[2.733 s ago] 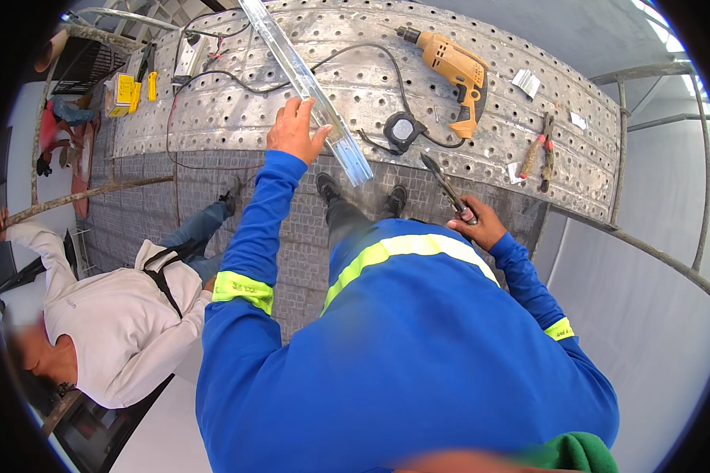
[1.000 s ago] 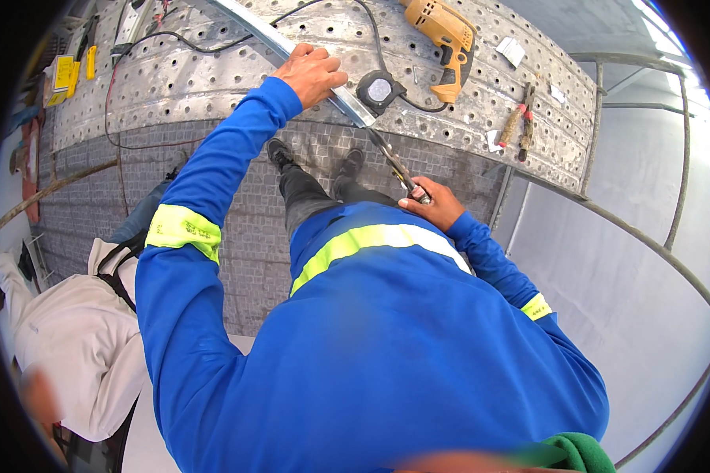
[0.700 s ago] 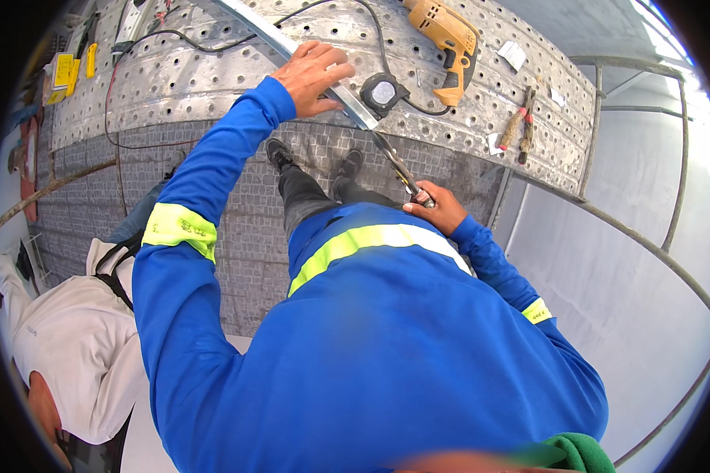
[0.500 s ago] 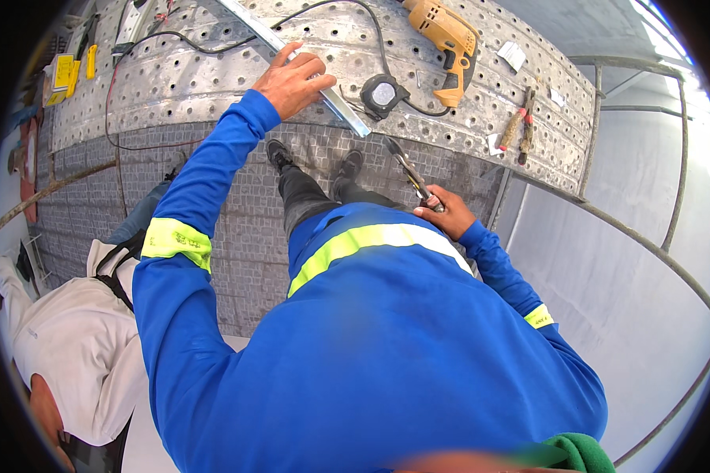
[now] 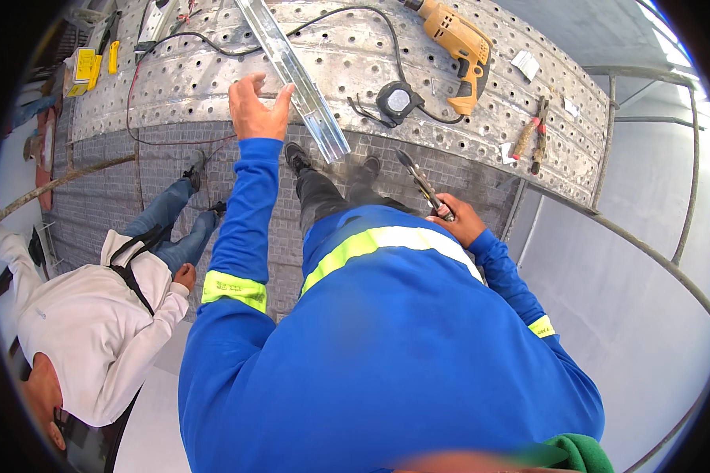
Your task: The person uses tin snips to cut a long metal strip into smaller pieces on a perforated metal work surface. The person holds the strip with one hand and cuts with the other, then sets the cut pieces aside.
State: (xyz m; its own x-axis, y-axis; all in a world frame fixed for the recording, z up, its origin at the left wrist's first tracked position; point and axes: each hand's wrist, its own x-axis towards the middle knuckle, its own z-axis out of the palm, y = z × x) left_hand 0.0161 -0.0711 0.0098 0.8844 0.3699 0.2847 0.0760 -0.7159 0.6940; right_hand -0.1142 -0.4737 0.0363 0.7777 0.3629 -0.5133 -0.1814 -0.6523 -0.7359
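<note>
A galvanized metal channel (image 5: 306,91) lies slantwise across the perforated metal platform (image 5: 189,79), its open side showing and its near end past the front edge. My left hand (image 5: 259,110) is open at the left of the channel, fingers apart, with the thumb tip at its edge; whether they touch I cannot tell. Low in front of my waist, my right hand (image 5: 463,221) is closed round the handles of metal snips (image 5: 420,177), whose jaws point up and away. A black and grey tape measure (image 5: 398,102) rests just right of the channel.
On the platform's right are a yellow drill (image 5: 459,51) with a black cord and red-handled pliers (image 5: 539,138). Yellow cutters (image 5: 113,57) lie far left. A person in a white top (image 5: 102,331) stands at my left. Pipe railings (image 5: 639,232) run along the right.
My left hand has let go of the channel and drawn back to its left. The channel now shows its open side. More of the person at left shows. The snips stay in my right hand.
</note>
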